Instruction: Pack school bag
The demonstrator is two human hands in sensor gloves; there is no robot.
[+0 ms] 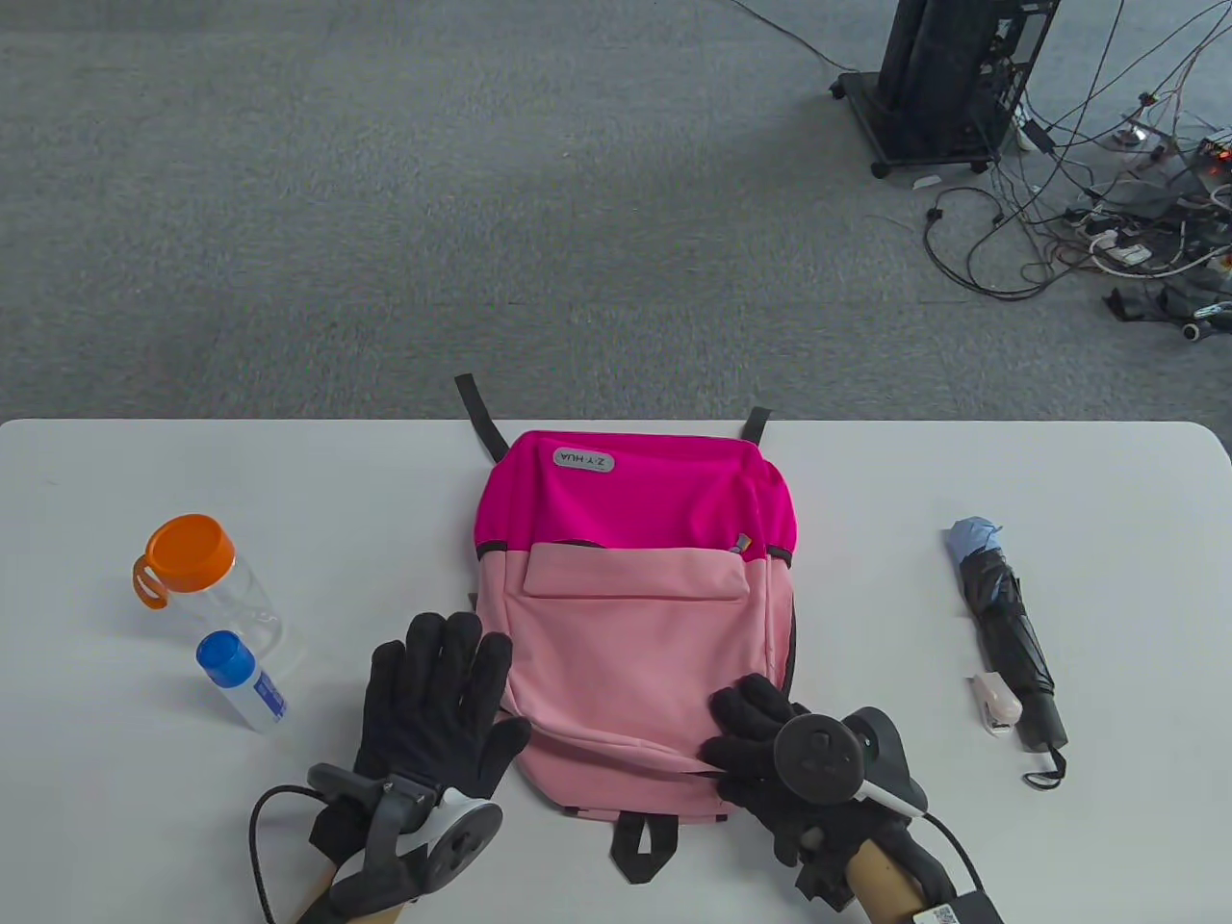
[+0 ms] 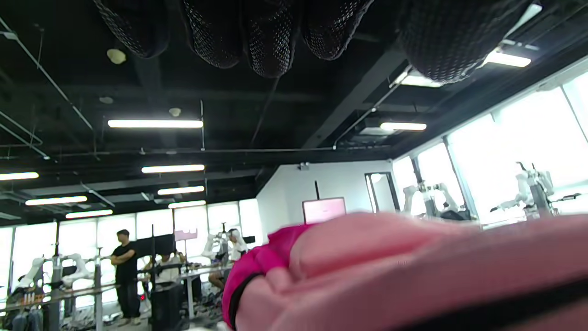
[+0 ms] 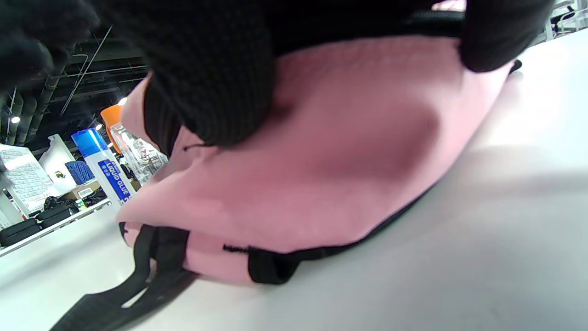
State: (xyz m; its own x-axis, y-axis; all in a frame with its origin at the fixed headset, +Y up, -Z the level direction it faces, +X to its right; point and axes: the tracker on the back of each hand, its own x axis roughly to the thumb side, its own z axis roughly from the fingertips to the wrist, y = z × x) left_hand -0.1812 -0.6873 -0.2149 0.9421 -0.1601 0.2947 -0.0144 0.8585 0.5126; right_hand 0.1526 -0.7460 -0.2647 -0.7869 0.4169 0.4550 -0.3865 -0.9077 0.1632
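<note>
A pink backpack (image 1: pixel 630 616) lies flat at the table's middle, its magenta part far and its black carry loop (image 1: pixel 645 845) near me. My left hand (image 1: pixel 443 674) lies flat with straight, spread fingers at the bag's near left edge. The left wrist view shows those fingers (image 2: pixel 271 37) hanging over the backpack (image 2: pixel 413 271). My right hand (image 1: pixel 746 736) sits on the bag's near right corner with curled fingers. In the right wrist view its fingers (image 3: pixel 211 82) pinch into the backpack (image 3: pixel 344 161) fabric.
Left of the bag stand a clear bottle with an orange lid (image 1: pixel 192 563) and a blue-capped glue bottle (image 1: pixel 241 679), the glue bottle (image 3: pixel 108 172) also in the right wrist view. A folded black umbrella (image 1: pixel 1006 635) and a small white-pink item (image 1: pixel 994 705) lie to the right.
</note>
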